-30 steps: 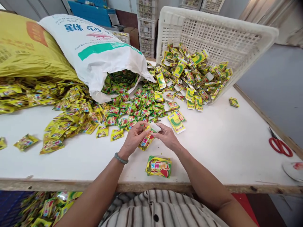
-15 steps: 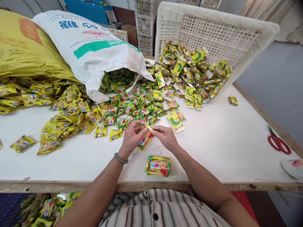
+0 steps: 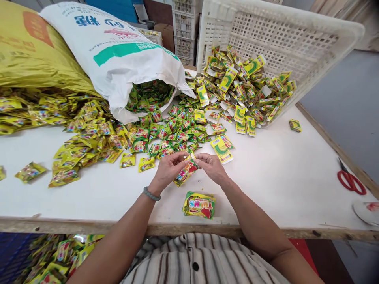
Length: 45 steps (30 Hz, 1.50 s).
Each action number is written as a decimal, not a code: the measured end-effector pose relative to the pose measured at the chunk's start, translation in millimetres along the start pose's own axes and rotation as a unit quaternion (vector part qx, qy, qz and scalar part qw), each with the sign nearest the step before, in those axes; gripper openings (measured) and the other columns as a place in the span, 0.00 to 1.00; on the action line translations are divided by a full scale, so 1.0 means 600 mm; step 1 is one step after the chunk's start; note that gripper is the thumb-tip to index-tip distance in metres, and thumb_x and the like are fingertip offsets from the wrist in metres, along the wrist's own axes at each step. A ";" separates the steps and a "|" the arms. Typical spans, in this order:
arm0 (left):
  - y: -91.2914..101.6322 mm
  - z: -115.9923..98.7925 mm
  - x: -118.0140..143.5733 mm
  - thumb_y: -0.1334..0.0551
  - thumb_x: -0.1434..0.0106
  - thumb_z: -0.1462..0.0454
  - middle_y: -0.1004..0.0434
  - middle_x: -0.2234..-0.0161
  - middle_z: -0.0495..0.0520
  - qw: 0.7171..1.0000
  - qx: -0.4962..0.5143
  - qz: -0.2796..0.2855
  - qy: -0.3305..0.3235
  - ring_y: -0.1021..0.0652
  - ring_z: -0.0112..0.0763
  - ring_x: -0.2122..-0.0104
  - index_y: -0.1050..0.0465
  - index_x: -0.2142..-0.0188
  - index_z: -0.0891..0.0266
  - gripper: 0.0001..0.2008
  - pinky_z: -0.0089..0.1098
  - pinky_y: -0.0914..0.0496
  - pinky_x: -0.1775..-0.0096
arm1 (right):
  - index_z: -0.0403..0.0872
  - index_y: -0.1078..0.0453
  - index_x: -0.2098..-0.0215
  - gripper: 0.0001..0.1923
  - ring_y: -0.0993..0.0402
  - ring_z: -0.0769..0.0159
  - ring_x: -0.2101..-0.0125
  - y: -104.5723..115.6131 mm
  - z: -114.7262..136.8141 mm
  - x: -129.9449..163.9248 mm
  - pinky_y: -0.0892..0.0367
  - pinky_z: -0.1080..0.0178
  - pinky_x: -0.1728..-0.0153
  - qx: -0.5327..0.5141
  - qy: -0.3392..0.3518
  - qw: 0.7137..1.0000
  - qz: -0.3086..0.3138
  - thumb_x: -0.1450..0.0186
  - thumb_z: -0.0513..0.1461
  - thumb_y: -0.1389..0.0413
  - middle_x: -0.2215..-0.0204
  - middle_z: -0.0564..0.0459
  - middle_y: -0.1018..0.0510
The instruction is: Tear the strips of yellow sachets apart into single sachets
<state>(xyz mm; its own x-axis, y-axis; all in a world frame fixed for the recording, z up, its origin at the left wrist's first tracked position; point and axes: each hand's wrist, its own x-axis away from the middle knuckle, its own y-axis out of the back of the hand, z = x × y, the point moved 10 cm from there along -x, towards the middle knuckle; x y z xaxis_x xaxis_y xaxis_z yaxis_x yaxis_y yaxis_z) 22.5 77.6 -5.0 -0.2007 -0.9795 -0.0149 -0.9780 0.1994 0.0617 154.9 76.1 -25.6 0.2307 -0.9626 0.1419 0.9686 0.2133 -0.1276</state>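
Observation:
Between my two hands is a small printed candy box, tilted, with "TWINS" lettering and a watermelon picture. My left hand is closed around its left side. At the box's upper end, the fingers of my right hand pinch a pale flap. Just below, near the table edge, lies a short stack of flat TWINS boxes. A yellow-green box lies beyond my right hand, partly over a candy packet. Green candy packets are heaped beyond my hands, and yellow candy packets spread to the left.
A tipped white plastic crate spills small boxes at the back right. A white sack and a yellow sack lie back left. Red-handled scissors rest at the right, near a round white dish.
The box in my hands shows more of its printed face, and my hands have shifted slightly rightward. The whole view has moved a little; the stack and packets lie as before.

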 end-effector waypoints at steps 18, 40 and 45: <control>-0.001 0.020 0.004 0.28 0.50 0.55 0.22 0.73 0.52 0.990 0.125 -0.009 0.060 0.23 0.30 0.74 0.27 0.60 0.65 0.22 0.28 0.30 0.71 | 0.49 0.22 0.56 0.18 0.24 0.56 0.54 -0.003 0.012 0.017 0.33 0.52 0.48 0.008 0.020 0.997 0.069 0.42 0.48 0.38 0.60 0.52 0.17; -0.122 -0.030 0.077 0.34 0.42 0.56 0.21 0.67 0.53 0.962 -0.073 0.263 0.007 0.25 0.33 0.66 0.24 0.64 0.62 0.12 0.30 0.33 0.62 | 0.45 0.33 0.46 0.30 0.32 0.48 0.52 0.203 0.048 0.026 0.35 0.47 0.52 0.514 0.073 0.773 -0.365 0.46 0.43 0.36 0.52 0.38 0.26; -0.022 -0.015 0.027 0.34 0.43 0.51 0.22 0.66 0.54 0.996 -0.064 0.059 0.021 0.24 0.34 0.65 0.25 0.64 0.62 0.16 0.31 0.32 0.61 | 0.49 0.29 0.54 0.18 0.28 0.57 0.58 0.168 0.054 0.022 0.31 0.55 0.56 0.434 0.141 0.837 -0.302 0.43 0.36 0.41 0.59 0.47 0.23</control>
<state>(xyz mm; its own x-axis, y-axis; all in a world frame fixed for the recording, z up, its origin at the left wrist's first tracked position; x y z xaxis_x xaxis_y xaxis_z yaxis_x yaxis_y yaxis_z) 32.9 58.7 3.1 -0.3083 -0.9504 0.0422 -0.9319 0.3106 0.1875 258.4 90.2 -4.8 -0.2372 -0.9140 -0.3291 0.6309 -0.4025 0.6633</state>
